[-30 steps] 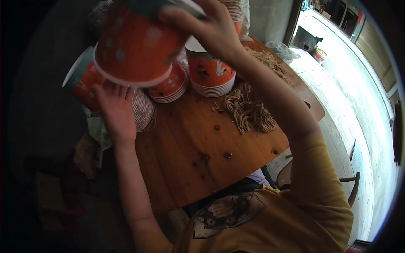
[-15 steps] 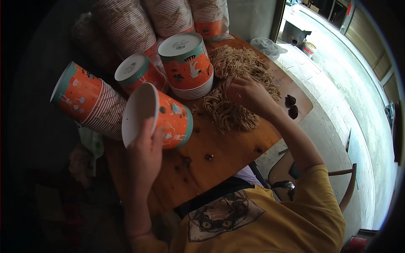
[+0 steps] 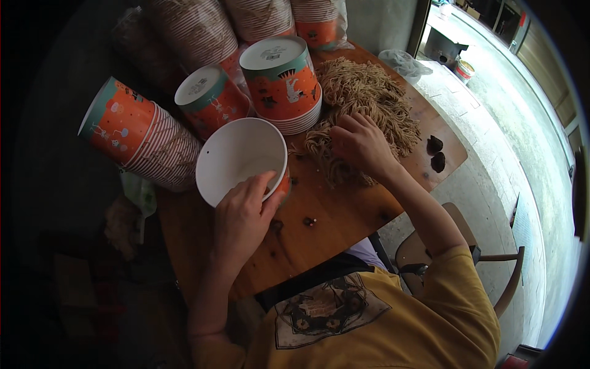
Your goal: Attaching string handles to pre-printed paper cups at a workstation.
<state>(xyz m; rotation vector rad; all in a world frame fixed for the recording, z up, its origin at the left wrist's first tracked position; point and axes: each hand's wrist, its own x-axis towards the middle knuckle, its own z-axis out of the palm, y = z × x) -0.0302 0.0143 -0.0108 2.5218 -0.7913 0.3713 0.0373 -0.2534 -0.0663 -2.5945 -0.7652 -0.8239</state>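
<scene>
We see a paper cup (image 3: 241, 161) white inside, orange outside; at its twelve o'clock, orange stacked cups (image 3: 282, 83) with teal bands; tan-brown noodles (image 3: 362, 111) at two o'clock; a yellow shirt (image 3: 393, 320).

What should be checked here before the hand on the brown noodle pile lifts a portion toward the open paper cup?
1. Orange paper cup with white inside empty: ok.
2. Left hand grips its rim: ok.
3. Cup mouth faces the brown noodle pile: not ok, it tilts toward the camera.
4. Right hand on the noodles: ok.
5. Noodles actually pinched: cannot tell.
6. Wooden table between cup and pile free of large things: ok, only crumbs.
</scene>
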